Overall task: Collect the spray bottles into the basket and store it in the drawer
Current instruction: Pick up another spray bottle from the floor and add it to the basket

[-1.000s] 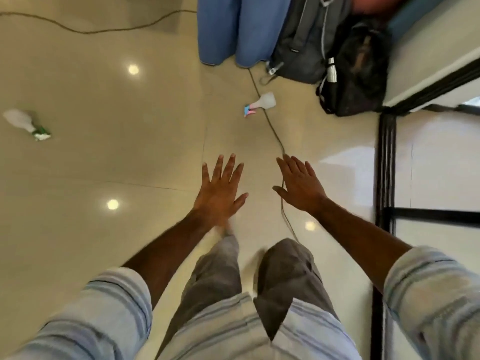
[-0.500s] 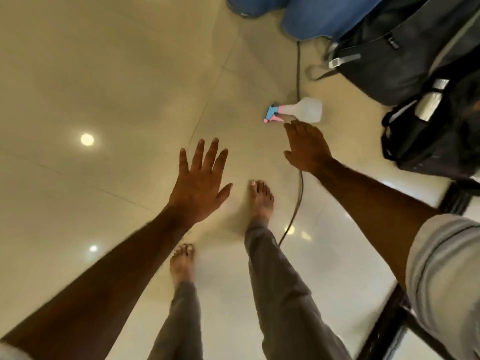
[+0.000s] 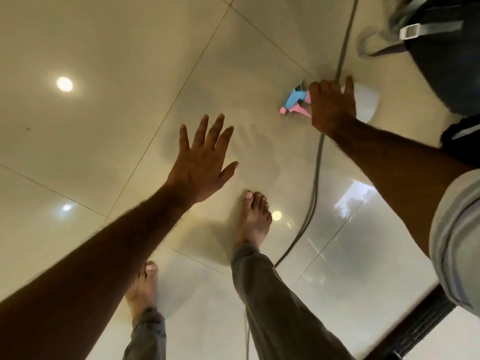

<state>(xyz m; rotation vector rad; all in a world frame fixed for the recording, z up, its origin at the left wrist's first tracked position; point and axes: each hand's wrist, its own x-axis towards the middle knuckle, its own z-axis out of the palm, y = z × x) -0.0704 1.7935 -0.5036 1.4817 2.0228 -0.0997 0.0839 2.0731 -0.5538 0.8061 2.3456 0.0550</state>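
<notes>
Right hand (image 3: 331, 106) is draped over the spray bottle (image 3: 365, 101) lying on the floor (image 3: 130, 74), fingers not visibly clamped; left hand (image 3: 201, 162) hovers spread and empty. Bottle could easily roll off against that cable (image 3: 318, 162).

Left hand (image 3: 201, 162) open, palm down, fingers spread, forearm extended and bare; right hand (image 3: 331, 107) reaching forward, back of hand up, fingers curled downward, sleeve pushed above the elbow; both feet bare.
</notes>
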